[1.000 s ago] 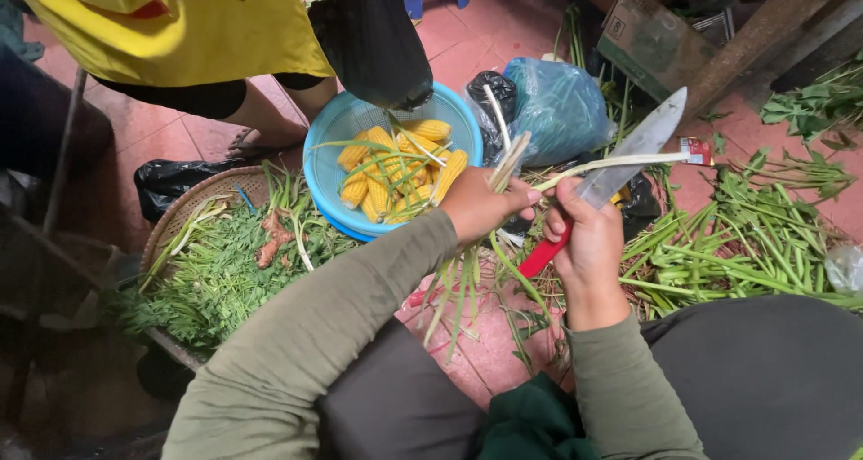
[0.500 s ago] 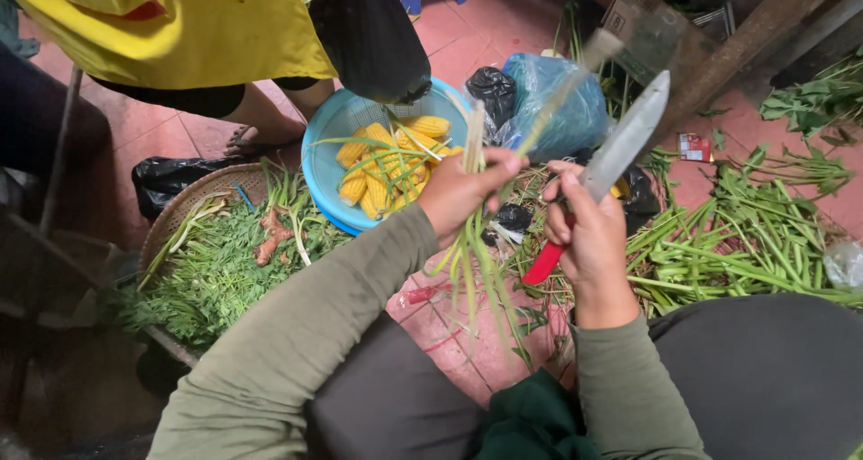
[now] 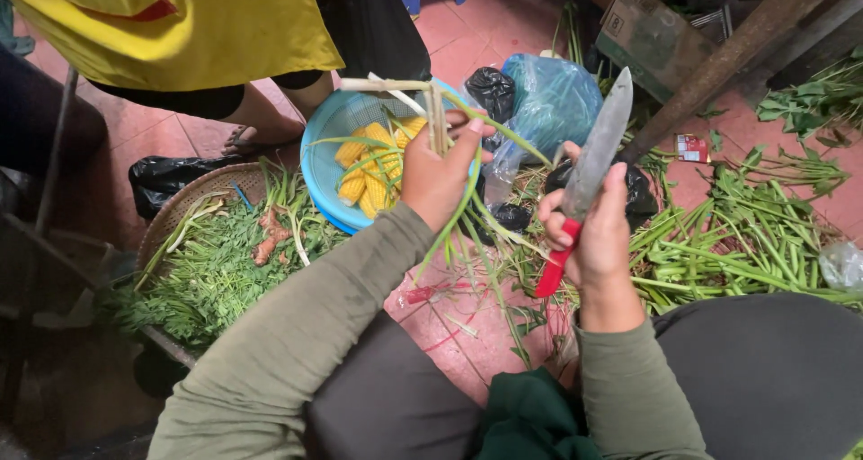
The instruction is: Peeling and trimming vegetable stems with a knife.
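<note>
Stalks: a bunch of pale green stalks at upper centre of the frame, standing roughly upright in your left fist, long green leaves trailing down past your wrist towards the floor.
Left hand: your fingers are clamped round the stalks, thumb up along them, just in front of the basin.
Knife: a broad grey blade with a red handle, right of centre, tip pointing up and slightly right, blade apart from the stalks.
Right hand: your fingers are curled tight round the red handle, index finger resting against the flat of the blade.
Basin: blue, round, behind your left hand, holding yellow corn pieces and a few green strands.
Basket: woven, at left, filled with leafy greens.
Stems: a pile of cut green stems on the red tile floor at right.
Bags: a blue bag and a black bag lie just beyond the knife.
Other person: someone in a yellow apron stands at upper left, one sandalled foot beside the basin.
</note>
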